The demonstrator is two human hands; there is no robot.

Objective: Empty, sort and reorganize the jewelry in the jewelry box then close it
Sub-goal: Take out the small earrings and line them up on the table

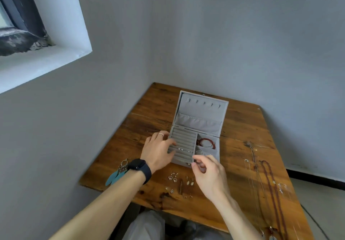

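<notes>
Jewelry box (197,122) is set open at the middle of the wooden table (242,131), lined in soft grey velvet and ribbed into ring rolls (183,142). The left grip (158,150) is laid released across those rolls. The right grip (209,174) is curled at the near rim; whether anything is pinched cannot be told. Small metal earrings (173,177) lying near could be swept off by a forearm, and the thin necklaces (270,180) at right could be tangled.

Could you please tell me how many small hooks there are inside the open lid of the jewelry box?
5 hooks in one row near the top of the lid: leftmost, second, middle, fourth, rightmost. Nothing covers the lid, so none seems hidden.
</notes>
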